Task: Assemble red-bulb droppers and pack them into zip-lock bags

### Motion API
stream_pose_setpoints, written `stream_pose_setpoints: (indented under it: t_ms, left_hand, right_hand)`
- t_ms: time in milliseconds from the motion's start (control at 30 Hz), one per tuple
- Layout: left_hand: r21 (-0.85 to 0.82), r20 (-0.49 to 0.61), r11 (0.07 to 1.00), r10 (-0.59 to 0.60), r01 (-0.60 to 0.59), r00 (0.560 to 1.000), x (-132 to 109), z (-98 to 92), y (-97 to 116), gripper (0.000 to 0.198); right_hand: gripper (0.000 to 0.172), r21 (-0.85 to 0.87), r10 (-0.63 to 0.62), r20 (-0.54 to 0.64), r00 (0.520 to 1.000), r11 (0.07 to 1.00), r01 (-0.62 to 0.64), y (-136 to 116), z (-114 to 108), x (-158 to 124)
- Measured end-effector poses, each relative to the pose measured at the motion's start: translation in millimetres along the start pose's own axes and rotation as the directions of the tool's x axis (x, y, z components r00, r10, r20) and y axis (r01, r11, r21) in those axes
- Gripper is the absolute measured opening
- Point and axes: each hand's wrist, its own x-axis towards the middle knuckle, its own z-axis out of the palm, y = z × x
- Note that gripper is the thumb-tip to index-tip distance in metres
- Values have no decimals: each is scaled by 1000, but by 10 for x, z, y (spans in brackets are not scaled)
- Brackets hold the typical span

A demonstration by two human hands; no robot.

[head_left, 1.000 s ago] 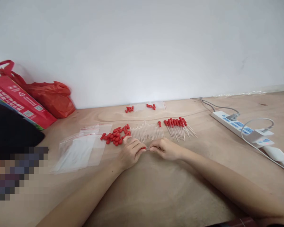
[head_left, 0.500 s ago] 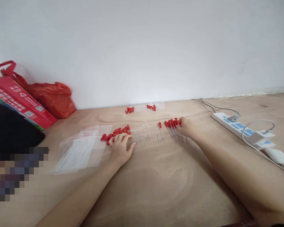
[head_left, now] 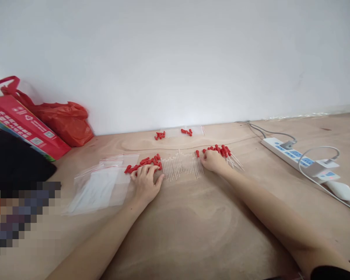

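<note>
My left hand (head_left: pixel 146 181) rests on the table with fingers spread, its fingertips over a pile of red rubber bulbs (head_left: pixel 146 160). Close to its thumb, a row of thin clear glass tubes (head_left: pixel 179 163) lies side by side. At the right end of that row is a dropper with a red bulb (head_left: pixel 197 153) fitted on its tube. My right hand (head_left: pixel 213 161) is just right of this dropper, fingers curled together; whatever is between them is hidden. Behind and right of it, a group of red-bulbed droppers (head_left: pixel 224 150) lies fanned out, partly covered by the hand.
Clear zip bags (head_left: pixel 102 182) lie left of my left hand. Against the wall are more red bulbs (head_left: pixel 160 135) and a clear bag (head_left: pixel 196 131). A white power strip (head_left: pixel 291 153) with cables stands right; a red bag (head_left: pixel 65 120) and black item (head_left: pixel 14 159) sit left.
My right hand has moved left, from the droppers' right end to beside the single dropper. The fanned droppers' right end has spread rightward. My left hand has barely shifted.
</note>
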Motion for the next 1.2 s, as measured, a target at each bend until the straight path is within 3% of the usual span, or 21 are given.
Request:
stream_pose_setpoints:
  t_ms: [267,533,700,767,800,833,900,967,1000,1067,1200]
  left_hand:
    - [62,-61,997,-35,39,998,57,39,-136,17]
    - [162,-40,986,-35,41,999,139,75,-164,15]
    - [126,-131,991,-36,53,991,156,60,-150,14]
    - [59,-166,998,-1,11,986,135,34,-101,13]
    - [8,-156,999,33,-32,987,115,18,-62,12]
    - [-52,-131,995,74,-81,989,89,1,-13,11]
    - [-185,-46,967,168,-173,985,23,-32,108,9]
    - [-286,19,932,236,-221,971,-46,-59,235,10]
    - [-316,42,919,262,-236,964,-75,-68,290,13]
    - [-347,72,901,304,-262,950,-113,-77,370,21]
    - [-360,89,897,307,-257,947,-117,-72,406,21]
  right_hand:
    - [29,-56,36,89,995,998,-31,-64,16,120]
    - [37,-81,94,97,991,993,-86,-123,29,64]
    - [41,-82,107,-65,992,990,-113,-106,-10,-30]
    - [38,-65,31,-162,986,997,-42,-56,21,-111]
    - [34,-48,-61,-203,977,997,52,-22,51,-164]
    - [31,-29,-179,-244,953,984,177,15,91,-224]
    - [24,3,-425,-329,843,892,451,86,187,-361]
    - [21,23,-576,-396,715,772,635,132,281,-499]
    - [20,38,-613,-412,674,727,685,142,319,-559]
    - [22,85,-642,-422,640,675,733,136,366,-645]
    - [23,165,-657,-422,625,622,765,87,373,-669]
